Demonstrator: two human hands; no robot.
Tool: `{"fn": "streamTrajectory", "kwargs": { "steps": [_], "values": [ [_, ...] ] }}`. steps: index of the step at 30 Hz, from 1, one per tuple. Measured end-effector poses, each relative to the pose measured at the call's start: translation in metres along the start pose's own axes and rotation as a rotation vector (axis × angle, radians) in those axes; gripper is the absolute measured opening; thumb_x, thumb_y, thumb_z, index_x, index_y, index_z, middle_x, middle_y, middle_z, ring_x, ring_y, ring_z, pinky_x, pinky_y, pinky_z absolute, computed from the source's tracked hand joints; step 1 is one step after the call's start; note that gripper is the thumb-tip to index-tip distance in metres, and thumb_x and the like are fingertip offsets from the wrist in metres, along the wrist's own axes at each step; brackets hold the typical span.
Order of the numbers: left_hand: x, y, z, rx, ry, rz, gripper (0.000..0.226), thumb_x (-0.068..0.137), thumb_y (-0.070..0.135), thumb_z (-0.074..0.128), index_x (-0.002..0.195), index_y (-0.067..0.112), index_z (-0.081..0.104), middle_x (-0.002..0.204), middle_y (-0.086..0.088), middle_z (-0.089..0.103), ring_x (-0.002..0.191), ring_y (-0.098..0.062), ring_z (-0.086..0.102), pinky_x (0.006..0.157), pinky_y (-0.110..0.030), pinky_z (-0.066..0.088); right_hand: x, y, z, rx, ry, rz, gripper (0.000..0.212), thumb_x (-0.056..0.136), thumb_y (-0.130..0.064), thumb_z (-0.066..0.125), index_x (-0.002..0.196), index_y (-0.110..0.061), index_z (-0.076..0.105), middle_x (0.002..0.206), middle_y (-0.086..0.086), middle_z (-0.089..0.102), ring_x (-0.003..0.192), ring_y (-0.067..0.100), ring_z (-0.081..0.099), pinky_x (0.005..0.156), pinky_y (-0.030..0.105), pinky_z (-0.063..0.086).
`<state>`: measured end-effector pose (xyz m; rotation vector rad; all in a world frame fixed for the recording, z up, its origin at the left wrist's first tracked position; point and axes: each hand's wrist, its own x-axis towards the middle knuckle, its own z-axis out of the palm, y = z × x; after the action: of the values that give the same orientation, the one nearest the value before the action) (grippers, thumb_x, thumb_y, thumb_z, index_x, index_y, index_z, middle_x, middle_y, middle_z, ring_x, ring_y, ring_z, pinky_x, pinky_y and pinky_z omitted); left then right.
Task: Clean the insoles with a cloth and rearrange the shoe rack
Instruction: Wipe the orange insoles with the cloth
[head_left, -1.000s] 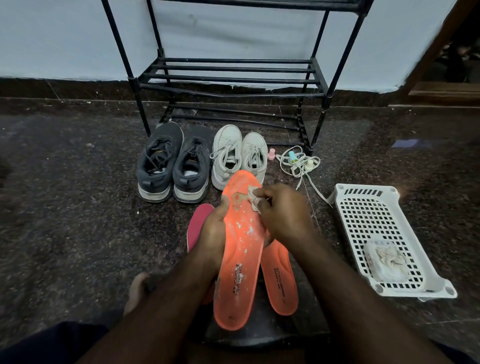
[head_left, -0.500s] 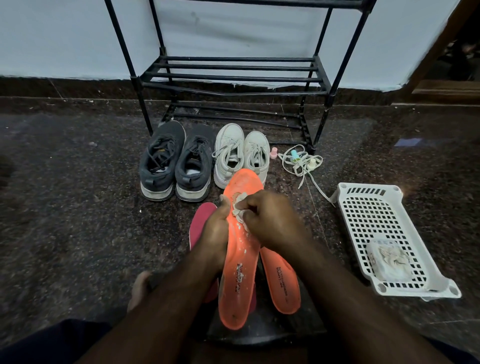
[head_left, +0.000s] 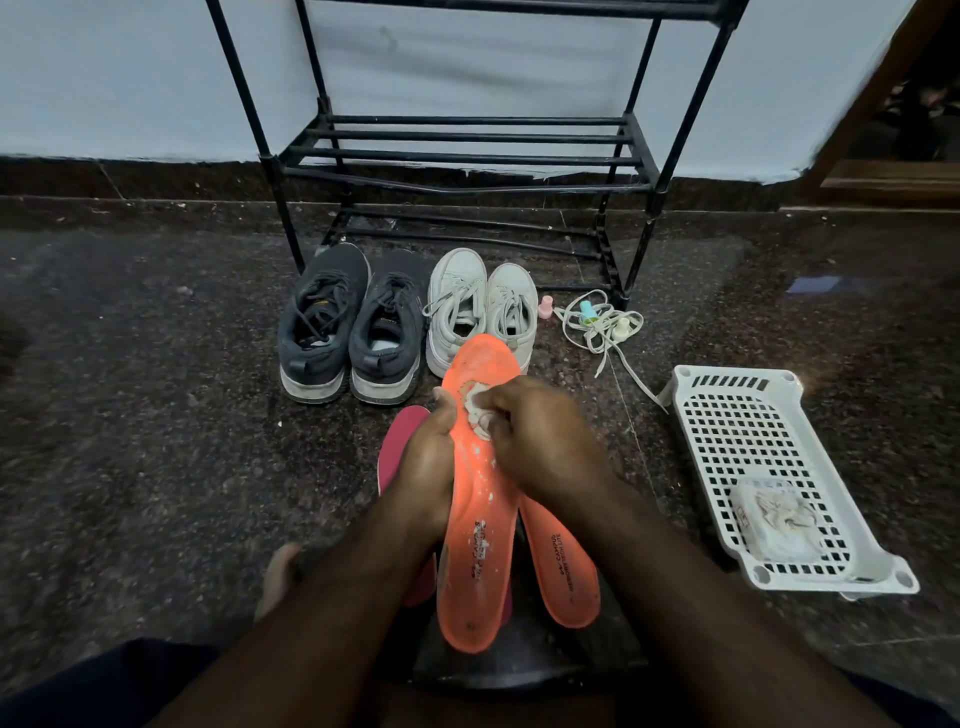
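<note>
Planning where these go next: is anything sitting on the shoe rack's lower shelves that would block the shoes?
Nothing visible does. The shoe rack shelves in view are bare, and the dark shoes and white shoes stand on the floor right before it.

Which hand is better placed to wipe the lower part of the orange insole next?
The right hand, probably. It already pinches the cloth against the insole near its toe end and can slide down. The left hand grips the insole's edge to steady it.
</note>
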<state>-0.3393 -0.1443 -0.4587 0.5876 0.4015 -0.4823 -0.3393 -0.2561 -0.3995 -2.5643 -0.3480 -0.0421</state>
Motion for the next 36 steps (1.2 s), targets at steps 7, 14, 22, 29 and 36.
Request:
{"fn": "streamTrajectory", "kwargs": {
  "steps": [7,14,22,29,36],
  "values": [
    [-0.003,0.004,-0.001,-0.01,-0.048,-0.041,0.088,0.095,0.073,0.024,0.109,0.002,0.074,0.113,-0.026,0.07,0.093,-0.038,0.072,0.083,-0.054,0.057,0.006,0.013,-0.016,0.305,-0.006,0.1,0.03,0.087,-0.01,0.064,0.114,-0.02,0.071,0.106,-0.001,0.071,0.091,0.015,0.066,0.083,0.027,0.051],
    [-0.004,0.007,-0.008,-0.025,-0.123,-0.078,0.094,0.089,0.081,0.025,0.135,0.008,0.061,0.136,-0.026,0.058,0.127,-0.044,0.053,0.109,-0.071,0.028,0.009,0.026,-0.032,0.473,0.068,0.168,0.037,0.087,0.002,0.057,0.09,-0.031,0.072,0.081,-0.013,0.066,0.055,0.008,0.063,0.052,0.024,0.045],
    [-0.014,0.008,0.004,-0.016,-0.154,-0.077,0.062,0.101,0.054,0.037,0.124,0.007,0.069,0.127,-0.022,0.065,0.109,-0.04,0.066,0.089,-0.063,0.052,0.006,0.021,-0.024,0.206,0.051,0.098,0.022,0.087,-0.021,0.064,0.105,-0.023,0.076,0.1,-0.003,0.062,0.09,0.009,0.06,0.079,0.021,0.041],
    [-0.009,-0.002,0.008,-0.001,-0.11,-0.045,0.073,0.101,0.059,0.028,0.102,0.002,0.074,0.096,-0.019,0.072,0.083,-0.031,0.073,0.073,-0.042,0.061,0.004,0.015,-0.013,0.045,0.014,0.042,0.022,0.084,-0.006,0.066,0.098,-0.02,0.076,0.1,-0.001,0.066,0.096,0.015,0.061,0.082,0.021,0.041],
    [-0.001,0.0,0.001,0.034,-0.053,-0.023,0.075,0.097,0.066,0.028,0.116,0.003,0.064,0.102,-0.02,0.07,0.089,-0.032,0.071,0.079,-0.042,0.061,0.0,0.012,-0.014,0.058,0.071,0.035,0.023,0.082,-0.006,0.065,0.097,-0.02,0.075,0.097,-0.002,0.071,0.096,0.016,0.061,0.087,0.031,0.047]
  ]
}}
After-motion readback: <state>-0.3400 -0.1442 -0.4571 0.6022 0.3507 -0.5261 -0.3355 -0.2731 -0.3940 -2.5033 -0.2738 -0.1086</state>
